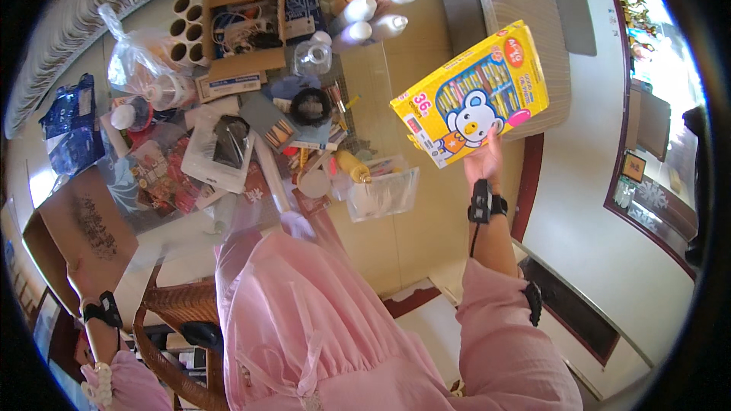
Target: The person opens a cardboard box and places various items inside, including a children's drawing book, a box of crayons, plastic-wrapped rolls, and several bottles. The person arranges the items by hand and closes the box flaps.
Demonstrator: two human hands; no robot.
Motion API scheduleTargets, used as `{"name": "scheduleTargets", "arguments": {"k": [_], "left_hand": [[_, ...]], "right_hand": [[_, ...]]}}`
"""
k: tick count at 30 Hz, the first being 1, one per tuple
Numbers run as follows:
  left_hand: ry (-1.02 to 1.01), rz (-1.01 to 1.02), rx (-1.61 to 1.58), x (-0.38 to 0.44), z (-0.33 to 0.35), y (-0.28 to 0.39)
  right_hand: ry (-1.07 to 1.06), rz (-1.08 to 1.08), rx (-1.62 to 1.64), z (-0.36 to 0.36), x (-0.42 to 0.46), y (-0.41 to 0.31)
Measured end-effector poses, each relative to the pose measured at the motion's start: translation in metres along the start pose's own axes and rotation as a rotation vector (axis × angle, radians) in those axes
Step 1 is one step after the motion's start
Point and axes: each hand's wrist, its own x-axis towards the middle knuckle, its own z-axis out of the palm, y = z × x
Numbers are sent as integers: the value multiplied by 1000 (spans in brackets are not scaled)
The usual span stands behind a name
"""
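Observation:
My right hand [484, 157] grips the lower edge of a yellow box of oil pastels [457, 108], raised to the right of the table. The box is tilted, with a cartoon bear on its front and a window showing rows of pastels. Low on the left, my left hand [88, 300] is at the bottom edge of a brown cardboard box [97, 228] and appears to hold it; most of its fingers are hidden. That box tilts beside the table corner, with a dark printed patch on its side.
A cluttered glass table [371, 91] bears an open carton of cables [245, 28], cardboard tubes [178, 27], a clear bottle [312, 57] and a zip pouch [382, 194]. Several white-lidded bottles and jars [360, 8] stand behind. A wicker chair [183, 302] is close by my left side.

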Motion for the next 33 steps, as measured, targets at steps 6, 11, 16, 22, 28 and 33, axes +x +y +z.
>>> {"name": "scheduleTargets", "arguments": {"k": [6,11,16,22,28,33], "left_hand": [[145,286,361,9,16,-31],[438,364,951,-7,9,-29],[371,248,920,-41,69,18],[233,290,860,-82,46,11],[114,355,757,-100,20,-3],[95,416,626,-116,41,-17]], "right_hand": [[-182,54,51,144,-49,-11],[-296,201,55,318,-118,57],[-533,484,101,484,-227,156],[-700,652,-200,619,-346,262],[-646,743,-522,662,-419,362],[-556,797,-765,667,-415,411]]}}
